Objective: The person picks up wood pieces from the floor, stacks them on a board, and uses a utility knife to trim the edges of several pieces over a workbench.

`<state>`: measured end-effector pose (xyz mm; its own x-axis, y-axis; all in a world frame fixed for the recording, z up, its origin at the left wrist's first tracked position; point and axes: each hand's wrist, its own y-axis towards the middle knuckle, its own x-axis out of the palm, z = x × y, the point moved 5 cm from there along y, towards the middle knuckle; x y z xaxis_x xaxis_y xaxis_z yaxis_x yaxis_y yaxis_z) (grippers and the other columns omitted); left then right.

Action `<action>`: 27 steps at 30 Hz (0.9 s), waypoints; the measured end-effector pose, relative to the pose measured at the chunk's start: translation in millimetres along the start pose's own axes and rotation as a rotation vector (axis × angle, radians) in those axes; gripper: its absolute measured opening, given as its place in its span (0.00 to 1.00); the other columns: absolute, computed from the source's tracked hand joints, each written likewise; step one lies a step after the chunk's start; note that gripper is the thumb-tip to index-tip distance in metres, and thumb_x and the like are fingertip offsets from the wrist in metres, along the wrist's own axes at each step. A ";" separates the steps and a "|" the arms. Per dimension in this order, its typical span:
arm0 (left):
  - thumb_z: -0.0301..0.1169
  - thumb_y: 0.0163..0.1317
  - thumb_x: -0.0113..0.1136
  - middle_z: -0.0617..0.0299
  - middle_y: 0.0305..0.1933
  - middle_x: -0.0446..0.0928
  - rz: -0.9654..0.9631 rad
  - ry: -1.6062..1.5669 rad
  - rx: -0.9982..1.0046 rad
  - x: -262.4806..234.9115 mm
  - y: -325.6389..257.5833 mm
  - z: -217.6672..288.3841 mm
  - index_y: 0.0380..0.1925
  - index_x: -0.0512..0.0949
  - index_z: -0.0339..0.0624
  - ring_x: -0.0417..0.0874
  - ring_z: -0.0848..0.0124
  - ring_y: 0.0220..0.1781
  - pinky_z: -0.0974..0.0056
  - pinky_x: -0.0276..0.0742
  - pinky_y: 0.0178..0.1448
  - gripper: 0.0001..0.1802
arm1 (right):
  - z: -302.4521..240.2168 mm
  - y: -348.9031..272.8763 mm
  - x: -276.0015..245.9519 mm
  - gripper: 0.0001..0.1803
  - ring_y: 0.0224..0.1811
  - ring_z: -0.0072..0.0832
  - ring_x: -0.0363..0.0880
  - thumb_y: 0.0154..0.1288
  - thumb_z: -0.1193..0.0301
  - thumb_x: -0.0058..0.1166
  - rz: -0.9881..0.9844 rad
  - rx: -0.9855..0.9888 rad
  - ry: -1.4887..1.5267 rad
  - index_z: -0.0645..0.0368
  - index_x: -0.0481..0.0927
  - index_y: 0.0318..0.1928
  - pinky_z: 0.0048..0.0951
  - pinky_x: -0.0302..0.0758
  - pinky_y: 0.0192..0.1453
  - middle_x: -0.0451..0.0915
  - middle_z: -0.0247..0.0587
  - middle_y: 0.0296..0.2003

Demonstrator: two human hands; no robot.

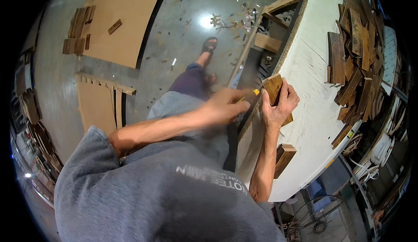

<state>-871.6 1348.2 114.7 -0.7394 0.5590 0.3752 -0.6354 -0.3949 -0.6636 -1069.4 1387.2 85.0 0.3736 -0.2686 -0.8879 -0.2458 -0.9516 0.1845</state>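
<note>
My right hand (281,104) presses a small brown wooden block (274,88) flat against the edge of the white worktable (311,81). My left hand (224,107) grips a thin tool with a yellow tip (254,92) and holds that tip against the block's near end. The tool's shaft is mostly hidden in my fingers. Both forearms reach in from the lower left, over my grey shirt.
A heap of dark wooden pieces (355,54) lies on the table's far side. Another wooden block (284,157) sits at the table's near edge. Cardboard sheets (122,20) and wood scraps (78,30) lie on the concrete floor. A fan (320,220) stands below.
</note>
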 end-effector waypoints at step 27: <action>0.34 0.71 0.56 0.65 0.30 0.77 0.093 -0.165 -0.039 -13.9 41.8 -35.5 0.52 0.79 0.33 0.75 0.77 0.24 0.70 0.72 0.26 0.17 | 1.0 2.7 2.4 0.39 0.52 0.46 0.72 0.51 0.58 0.72 0.053 -0.062 -0.020 0.63 0.78 0.62 0.47 0.66 0.60 0.78 0.50 0.48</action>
<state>-879.9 1349.8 58.8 -0.8229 0.3930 0.4104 -0.5561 -0.4084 -0.7239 -1070.1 1384.1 83.0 0.3433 -0.3165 -0.8843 -0.2088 -0.9437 0.2566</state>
